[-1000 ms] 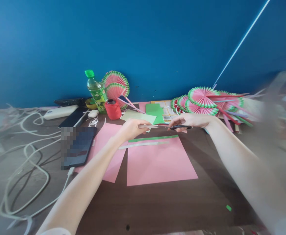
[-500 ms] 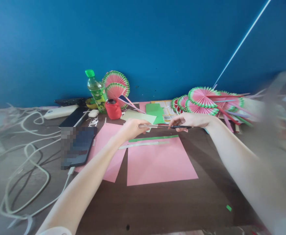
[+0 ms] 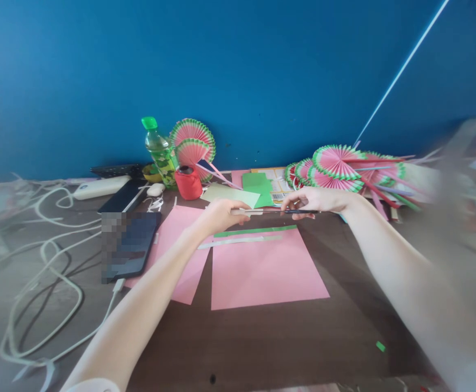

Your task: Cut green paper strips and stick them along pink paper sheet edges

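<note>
My left hand pinches the end of a narrow whitish paper strip above the desk. From the right, my right hand grips dark-handled scissors, seen edge-on, with their thin blades pointing left along the strip. Whether the blades are parted cannot be made out. Below the hands lies a pink paper sheet with a green strip along its far edge and a pale strip across it. A second pink sheet lies partly under my left forearm.
A phone, white cables and a green-capped bottle stand or lie left. Behind are a red pot-like container, green paper and pleated fans. A green scrap lies front right on the desk.
The scissors' blades and the strip have shifted slightly between my hands, and my right fingers have moved a little. The sheets and other objects stay where they were.
</note>
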### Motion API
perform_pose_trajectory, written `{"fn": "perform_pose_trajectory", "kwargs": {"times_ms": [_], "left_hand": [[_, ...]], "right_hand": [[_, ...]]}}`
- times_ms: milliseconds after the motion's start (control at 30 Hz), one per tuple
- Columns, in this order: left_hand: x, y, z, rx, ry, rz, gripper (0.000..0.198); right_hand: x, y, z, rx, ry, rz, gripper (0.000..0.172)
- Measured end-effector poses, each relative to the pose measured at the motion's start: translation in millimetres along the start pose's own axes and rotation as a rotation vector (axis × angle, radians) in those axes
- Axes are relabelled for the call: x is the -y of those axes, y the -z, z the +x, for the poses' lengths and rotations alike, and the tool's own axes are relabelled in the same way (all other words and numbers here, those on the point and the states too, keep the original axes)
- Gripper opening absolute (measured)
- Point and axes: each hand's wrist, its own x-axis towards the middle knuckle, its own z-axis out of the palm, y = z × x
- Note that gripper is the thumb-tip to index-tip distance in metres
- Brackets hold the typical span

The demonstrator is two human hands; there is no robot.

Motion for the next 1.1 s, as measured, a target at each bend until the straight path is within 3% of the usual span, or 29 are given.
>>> {"fn": "perform_pose_trajectory", "kwargs": {"times_ms": [233, 467, 833, 1100], "left_hand": [[-0.3, 3.8, -0.4, 0.143, -0.015, -0.026, 0.032], [1.2, -0.6, 1.0, 0.122, -0.032, -0.072, 0.03], [-6.2, -2.6, 0.5, 0.096, -0.022, -0.156, 0.029], [3.7, 26.4, -8.2, -0.033, 0.039, -0.349, 0.029]], "right_hand": [[6.1, 3.2, -6.7, -0.003, -0.022, -0.065, 0.041], [19.4, 8.3, -18.2, 0.015, -0.078, -0.225, 0.038], [30.0, 9.3, -26.8, -0.027, -0.13, -0.245, 0.04], [8.7, 29.3, -44.4, -0.291, -0.311, -0.228, 0.032]]}}
